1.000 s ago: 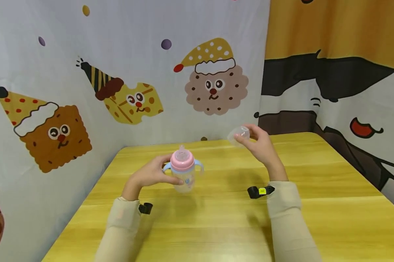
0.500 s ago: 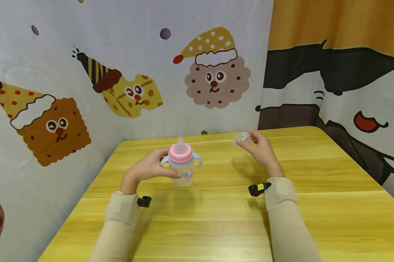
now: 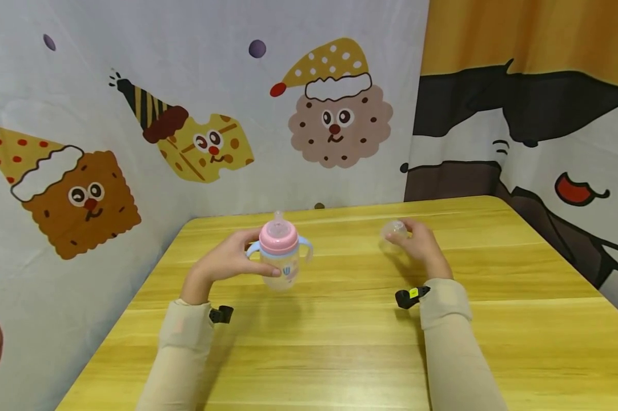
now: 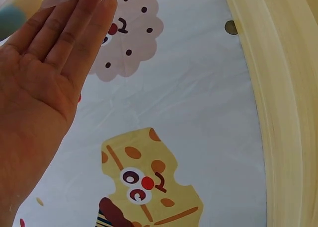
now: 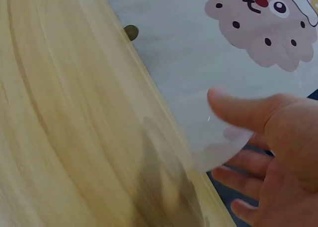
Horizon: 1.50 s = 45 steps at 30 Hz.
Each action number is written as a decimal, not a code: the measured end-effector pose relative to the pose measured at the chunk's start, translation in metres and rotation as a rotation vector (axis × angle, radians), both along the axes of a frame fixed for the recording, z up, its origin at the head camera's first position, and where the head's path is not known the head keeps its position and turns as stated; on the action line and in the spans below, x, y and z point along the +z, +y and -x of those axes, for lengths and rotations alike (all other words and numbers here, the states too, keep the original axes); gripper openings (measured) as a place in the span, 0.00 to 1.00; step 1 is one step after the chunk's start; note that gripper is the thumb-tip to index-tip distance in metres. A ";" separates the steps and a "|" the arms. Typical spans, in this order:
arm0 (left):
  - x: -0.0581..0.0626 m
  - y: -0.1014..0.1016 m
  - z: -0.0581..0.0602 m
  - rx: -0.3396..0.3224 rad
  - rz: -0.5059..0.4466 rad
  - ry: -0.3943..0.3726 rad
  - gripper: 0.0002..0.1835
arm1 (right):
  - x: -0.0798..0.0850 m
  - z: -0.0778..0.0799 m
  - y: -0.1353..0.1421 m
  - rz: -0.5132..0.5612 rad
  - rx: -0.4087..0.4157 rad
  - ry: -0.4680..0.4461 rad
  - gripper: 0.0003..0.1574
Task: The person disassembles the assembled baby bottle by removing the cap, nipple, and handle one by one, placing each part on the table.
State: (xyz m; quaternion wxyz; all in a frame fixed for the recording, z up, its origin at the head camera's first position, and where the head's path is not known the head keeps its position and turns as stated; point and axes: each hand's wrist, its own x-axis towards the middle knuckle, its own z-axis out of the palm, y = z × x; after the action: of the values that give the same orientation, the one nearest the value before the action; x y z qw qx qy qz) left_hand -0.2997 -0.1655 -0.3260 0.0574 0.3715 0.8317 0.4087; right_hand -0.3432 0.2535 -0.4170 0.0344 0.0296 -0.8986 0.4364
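Note:
In the head view my left hand [image 3: 225, 261] grips a baby bottle [image 3: 280, 241], thumb across its front and fingers round behind. The bottle is upright above the table, with a pink collar, clear teat, see-through body and two light-blue handles. Only a corner of it, with a blue handle [image 4: 11, 19], shows in the left wrist view. To the right, my right hand [image 3: 423, 244] pinches a clear domed bottle cap [image 3: 394, 229] between thumb and fingers, low over the table's far part. The right wrist view shows the see-through cap [image 5: 201, 137] between the thumb [image 5: 241, 110] and the fingers.
A wood-grain table [image 3: 319, 342] lies under both hands. Behind it hangs a white cloth [image 3: 211, 45] with cartoon biscuits and cheese, and an orange, black and white one [image 3: 525, 34] at the right. Each wrist wears a small black camera [image 3: 410, 297].
My right hand has moved down and to the right with the cap, closer to the table. My left hand, with the bottle, has shifted slightly left in view. The head view has tilted a little downward.

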 end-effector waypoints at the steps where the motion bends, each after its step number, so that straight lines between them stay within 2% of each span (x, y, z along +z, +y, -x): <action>1: 0.000 0.000 0.000 -0.001 0.002 0.000 0.37 | 0.000 -0.001 0.000 -0.006 -0.002 -0.018 0.43; 12: -0.002 -0.002 0.002 0.006 0.009 -0.010 0.37 | -0.004 -0.001 0.000 -0.091 -0.051 -0.124 0.43; 20: 0.001 -0.001 0.000 0.030 0.003 -0.027 0.38 | -0.004 -0.002 0.001 -0.173 -0.058 -0.098 0.40; 26: 0.001 -0.003 0.001 0.026 -0.001 -0.014 0.37 | -0.003 0.000 -0.002 -0.197 -0.062 -0.140 0.40; 29: 0.000 -0.004 0.003 0.021 -0.007 -0.012 0.38 | -0.003 0.000 -0.003 -0.201 -0.081 -0.147 0.44; 31: -0.001 -0.005 0.004 0.027 -0.010 -0.004 0.39 | 0.002 -0.001 -0.003 -0.207 -0.095 -0.132 0.48; 34: -0.002 -0.006 0.004 0.047 -0.022 0.000 0.42 | 0.021 -0.005 -0.009 -0.199 -0.087 -0.071 0.53; 36: -0.003 -0.006 0.005 0.058 -0.035 0.000 0.43 | 0.039 -0.010 -0.017 -0.177 -0.046 -0.007 0.54; 39: -0.003 -0.004 0.004 0.075 -0.047 0.016 0.40 | 0.066 -0.019 -0.036 -0.058 0.071 0.055 0.50; 43: 0.006 0.003 -0.004 0.086 -0.046 0.051 0.35 | 0.096 -0.036 -0.069 0.119 0.295 0.040 0.40; 45: 0.011 0.005 -0.009 0.086 -0.047 0.058 0.33 | 0.106 -0.043 -0.083 0.137 0.382 0.027 0.35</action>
State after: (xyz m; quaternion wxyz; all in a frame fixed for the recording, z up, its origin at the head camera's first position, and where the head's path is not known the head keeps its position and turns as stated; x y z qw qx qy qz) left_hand -0.2903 -0.1604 -0.3146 0.0071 0.3482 0.8383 0.4195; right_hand -0.3004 0.1702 -0.3114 -0.0348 0.2030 -0.8444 0.4946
